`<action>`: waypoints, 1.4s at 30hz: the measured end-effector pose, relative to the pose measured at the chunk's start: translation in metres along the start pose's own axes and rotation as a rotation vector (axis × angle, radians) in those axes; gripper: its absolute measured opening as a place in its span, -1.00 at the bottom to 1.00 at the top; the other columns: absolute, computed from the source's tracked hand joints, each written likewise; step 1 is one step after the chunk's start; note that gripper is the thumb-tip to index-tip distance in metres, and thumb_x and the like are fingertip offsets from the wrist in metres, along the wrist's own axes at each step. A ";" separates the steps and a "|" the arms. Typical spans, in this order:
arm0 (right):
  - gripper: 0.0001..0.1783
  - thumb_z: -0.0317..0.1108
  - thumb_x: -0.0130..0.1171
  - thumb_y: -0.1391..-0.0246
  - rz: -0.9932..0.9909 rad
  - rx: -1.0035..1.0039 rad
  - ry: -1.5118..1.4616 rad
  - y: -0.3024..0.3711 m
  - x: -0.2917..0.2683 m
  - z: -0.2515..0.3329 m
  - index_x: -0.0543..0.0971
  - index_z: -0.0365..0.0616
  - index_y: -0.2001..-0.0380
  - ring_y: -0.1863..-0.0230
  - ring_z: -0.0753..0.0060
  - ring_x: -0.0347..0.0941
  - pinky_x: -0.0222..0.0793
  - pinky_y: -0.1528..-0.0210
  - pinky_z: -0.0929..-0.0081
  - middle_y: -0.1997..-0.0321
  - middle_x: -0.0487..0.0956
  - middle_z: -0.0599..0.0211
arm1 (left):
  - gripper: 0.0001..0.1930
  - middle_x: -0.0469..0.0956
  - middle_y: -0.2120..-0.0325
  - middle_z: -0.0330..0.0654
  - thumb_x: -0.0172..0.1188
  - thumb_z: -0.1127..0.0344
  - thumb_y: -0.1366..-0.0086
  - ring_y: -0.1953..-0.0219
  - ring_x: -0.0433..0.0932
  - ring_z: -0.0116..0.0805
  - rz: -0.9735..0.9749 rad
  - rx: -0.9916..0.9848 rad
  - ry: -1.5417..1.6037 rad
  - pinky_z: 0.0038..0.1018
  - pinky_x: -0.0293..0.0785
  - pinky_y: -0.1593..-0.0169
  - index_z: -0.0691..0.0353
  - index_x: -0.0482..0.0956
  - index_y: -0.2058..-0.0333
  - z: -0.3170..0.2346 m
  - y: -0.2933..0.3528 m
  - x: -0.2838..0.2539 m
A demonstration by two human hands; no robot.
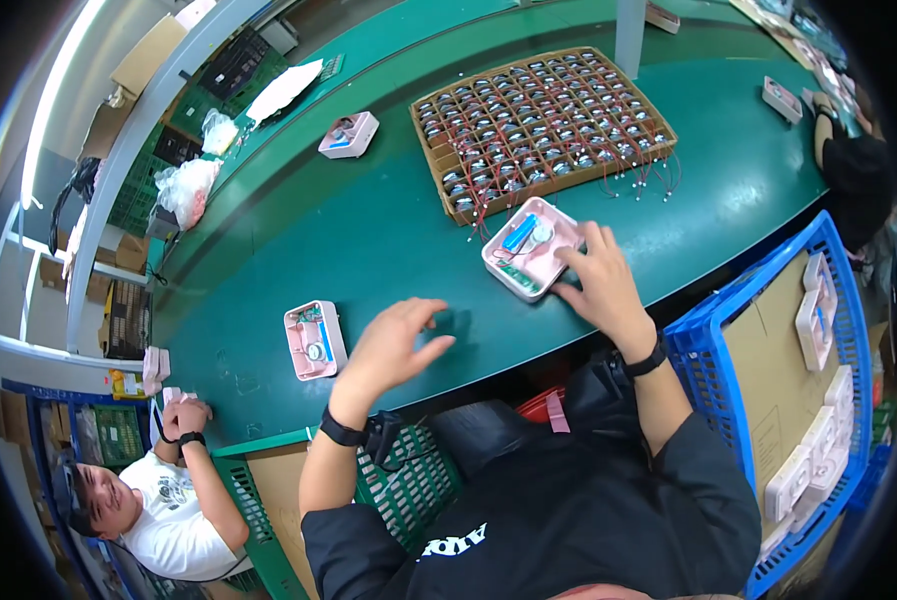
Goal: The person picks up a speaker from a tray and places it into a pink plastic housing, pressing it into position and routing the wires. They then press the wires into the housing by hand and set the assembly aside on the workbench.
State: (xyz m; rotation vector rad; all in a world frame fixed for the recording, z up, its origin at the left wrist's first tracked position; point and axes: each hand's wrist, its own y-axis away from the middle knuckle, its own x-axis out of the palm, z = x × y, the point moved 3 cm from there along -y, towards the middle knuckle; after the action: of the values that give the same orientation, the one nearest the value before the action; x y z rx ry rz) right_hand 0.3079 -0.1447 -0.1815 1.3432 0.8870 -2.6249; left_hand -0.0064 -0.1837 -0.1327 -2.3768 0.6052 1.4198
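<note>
Right hand (608,285) is touching the case (540,262), thumb and fingers parted at its right edge; whether they're pinching it, can't tell. That case is sitting open, just on the near side of the tray (568,181), battery (519,234) showing. Left hand (393,345) is hovering empty, fingers apart, nearer and left of the tray. Looks like a positioning step; the next move is probably calling for a secure rim grip.

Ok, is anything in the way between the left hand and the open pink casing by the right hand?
Nothing visible stands between the left hand and the pink casing at the right hand. The other casing nearby lies left of the left hand, outside that path.
</note>
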 end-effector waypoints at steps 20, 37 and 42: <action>-0.54 -0.37 0.61 0.05 0.379 -0.191 -0.477 0.015 0.002 0.080 0.70 -0.16 0.04 -0.06 0.04 0.58 0.56 -0.09 0.15 -0.06 0.65 0.13 | -0.29 0.62 0.05 0.05 0.41 0.05 -0.35 -0.07 0.60 0.10 -0.240 -0.027 0.008 -0.07 0.56 -0.12 0.25 0.39 -0.34 -0.008 -0.005 0.043; -0.79 -0.40 0.37 -0.19 0.119 -0.273 -0.122 -0.175 0.055 -0.036 0.74 -0.11 0.09 0.18 0.06 0.67 0.57 0.15 0.17 0.23 0.71 0.14 | -0.49 0.61 0.02 -0.08 0.35 0.31 -0.36 -0.05 0.56 -0.01 -0.191 0.027 0.003 -0.18 0.54 -0.14 0.23 0.56 -0.27 0.022 -0.018 0.033; -0.84 -0.29 0.40 -0.17 0.380 -0.171 0.094 -0.203 0.095 0.000 0.76 -0.13 0.24 0.23 -0.02 0.68 0.59 0.15 0.11 0.34 0.72 0.11 | -0.52 0.61 0.00 -0.08 0.34 0.33 -0.36 -0.04 0.56 -0.01 -0.191 0.091 0.017 -0.17 0.54 -0.14 0.22 0.59 -0.24 0.030 -0.014 0.033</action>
State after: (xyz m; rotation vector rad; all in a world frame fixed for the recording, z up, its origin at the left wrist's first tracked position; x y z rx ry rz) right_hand 0.1876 0.0433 -0.1592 1.4353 0.7574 -2.1691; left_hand -0.0083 -0.1642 -0.1756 -2.3083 0.4237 1.2651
